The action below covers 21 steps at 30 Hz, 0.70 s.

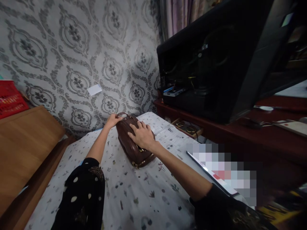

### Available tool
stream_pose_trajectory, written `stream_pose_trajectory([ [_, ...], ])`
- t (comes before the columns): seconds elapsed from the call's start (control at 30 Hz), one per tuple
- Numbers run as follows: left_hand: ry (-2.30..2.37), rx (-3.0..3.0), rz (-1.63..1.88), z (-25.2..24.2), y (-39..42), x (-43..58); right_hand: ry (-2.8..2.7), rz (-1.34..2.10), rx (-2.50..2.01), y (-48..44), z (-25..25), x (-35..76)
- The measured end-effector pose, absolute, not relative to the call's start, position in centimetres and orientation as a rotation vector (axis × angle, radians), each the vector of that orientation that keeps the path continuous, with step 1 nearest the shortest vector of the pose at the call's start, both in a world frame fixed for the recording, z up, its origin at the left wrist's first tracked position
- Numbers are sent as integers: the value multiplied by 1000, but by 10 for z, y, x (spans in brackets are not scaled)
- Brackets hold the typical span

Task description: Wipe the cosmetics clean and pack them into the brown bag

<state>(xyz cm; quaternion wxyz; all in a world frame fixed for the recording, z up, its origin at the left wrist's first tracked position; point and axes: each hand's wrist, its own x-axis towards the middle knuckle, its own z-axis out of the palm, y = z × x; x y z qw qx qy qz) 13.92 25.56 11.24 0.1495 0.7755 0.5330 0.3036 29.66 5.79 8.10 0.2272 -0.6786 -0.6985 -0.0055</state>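
A brown leather handbag with gold-coloured zips lies on a white patterned cloth. Its far end, near the handle, is touched by my left hand; those fingers are bent at the bag's edge, and whether they pinch it is hard to make out. On the bag's upper side rests my right hand, palm down with fingers spread. The bag's inside does not show.
Wooden furniture borders the cloth on the left, with a red item on it. To the right stand a large black case and a dark red desk with an opened drawer. A partly blurred-out flat device lies nearby.
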Motion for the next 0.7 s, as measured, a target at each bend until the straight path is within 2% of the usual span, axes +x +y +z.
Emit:
stream_pose_trajectory([
  [0.3, 1952, 2449, 686, 120, 225, 149, -1884, -76, -1850, 61, 76, 294],
  [0.7, 1902, 2651, 535, 134, 193, 165, -1848, -78, -1826, 58, 74, 291],
])
